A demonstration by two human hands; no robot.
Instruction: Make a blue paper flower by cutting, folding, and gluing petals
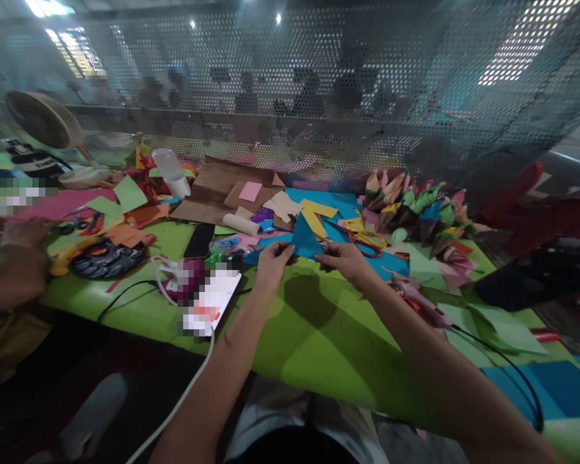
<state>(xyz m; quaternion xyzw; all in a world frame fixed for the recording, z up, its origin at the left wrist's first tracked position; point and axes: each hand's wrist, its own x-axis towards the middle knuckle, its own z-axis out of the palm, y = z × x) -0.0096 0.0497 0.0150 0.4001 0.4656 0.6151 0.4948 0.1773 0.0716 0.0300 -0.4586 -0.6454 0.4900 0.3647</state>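
Shows two bare, slim forearms, left forearm [239,351] and right forearm [410,322], smooth in outline, widening toward the picture's bottom edge and tapering to narrow wrists [267,283]. Ends in an ungloved left hand [274,261] and right hand [344,260], with slender fingers [287,249]. Wears whitish-grey, softly creased cloth [362,422] below. Includes a black, rounded patch [294,449] at bottom centre, too dark to identify as shirt or otherwise.

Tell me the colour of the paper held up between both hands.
Blue; the paper shows best in the head view.
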